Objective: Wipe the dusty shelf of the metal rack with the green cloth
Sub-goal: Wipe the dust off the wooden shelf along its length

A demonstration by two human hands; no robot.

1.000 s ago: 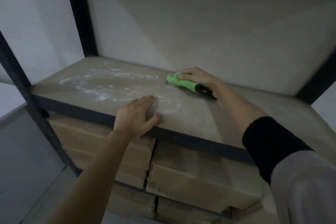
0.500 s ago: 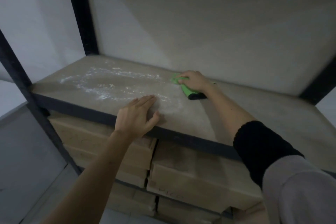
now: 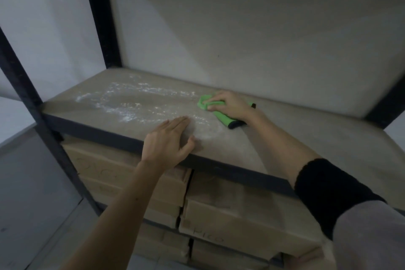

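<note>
The cloth (image 3: pixel 215 112) is gripped by the right hand (image 3: pixel 230 105) mid-wipe; the left hand (image 3: pixel 168 140) lies flat, open. Dust (image 3: pixel 131 103) at nine o'clock should be swept next.

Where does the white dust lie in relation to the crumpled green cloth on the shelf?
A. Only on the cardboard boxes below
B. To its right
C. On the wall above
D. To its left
D: the white dust spreads over the shelf leftward from the green cloth under the right hand.
</note>
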